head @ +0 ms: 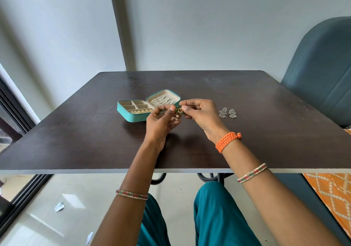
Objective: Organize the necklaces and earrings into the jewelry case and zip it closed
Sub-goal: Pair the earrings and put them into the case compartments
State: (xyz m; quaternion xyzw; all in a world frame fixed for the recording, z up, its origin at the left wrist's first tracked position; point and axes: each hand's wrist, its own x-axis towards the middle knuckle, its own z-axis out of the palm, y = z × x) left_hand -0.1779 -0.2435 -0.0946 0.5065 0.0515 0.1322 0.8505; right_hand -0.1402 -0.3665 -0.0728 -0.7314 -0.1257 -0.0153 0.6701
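A teal jewelry case (131, 117) lies open on the dark table (95, 131), its cream compartments on the left and its lid half on the right with silvery pieces hooked inside. Gold pieces sit in the case's near compartment. Just right of the case, above the table, my left hand (161, 121) and my right hand (199, 113) together pinch a small gold and green earring (179, 111). A pair of silver earrings (227, 112) lies on the table to the right of my right hand.
A blue-grey padded chair (319, 71) stands at the table's right side. An orange patterned cloth (332, 192) lies low at the right. A grey wall runs behind the table, and a dark door frame (17, 112) is at the left.
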